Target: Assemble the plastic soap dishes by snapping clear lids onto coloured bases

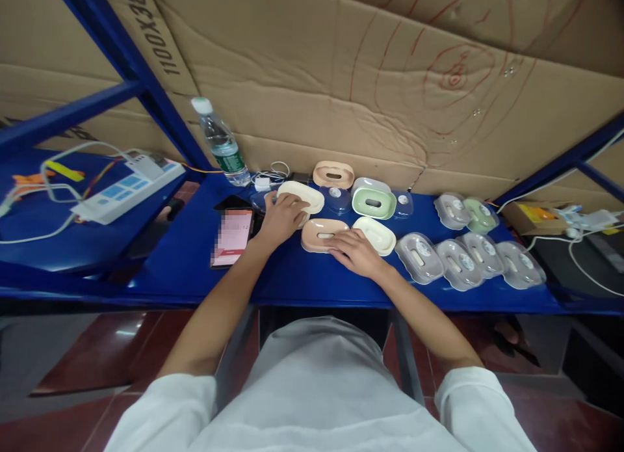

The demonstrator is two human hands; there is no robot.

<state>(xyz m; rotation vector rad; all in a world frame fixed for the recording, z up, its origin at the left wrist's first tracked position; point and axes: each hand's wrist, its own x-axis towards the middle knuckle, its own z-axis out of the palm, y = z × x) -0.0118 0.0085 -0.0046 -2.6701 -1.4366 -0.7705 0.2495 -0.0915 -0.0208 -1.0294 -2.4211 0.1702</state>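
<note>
My left hand [283, 216] is closed on the near-left edge of a cream soap dish [308, 196]; part of another piece shows beneath it. Just to the right, my right hand [359, 252] has its fingers over the right end of a peach soap dish [312, 236] with a slot in its middle, which lies on the blue table [292, 279]. Its thumb is hard to see. A cream oval piece [377, 236] sits right behind that hand. Farther back are a green soap dish [361, 205], another peach dish [322, 173] and clear lids [337, 201].
Several lidded grey soap dishes [420, 258] and a green one [481, 212] stand at the right. On the left are a phone [233, 237] and a water bottle [225, 149]. A power strip [129, 192] lies beyond a blue frame post. Cardboard [292, 81] walls the back.
</note>
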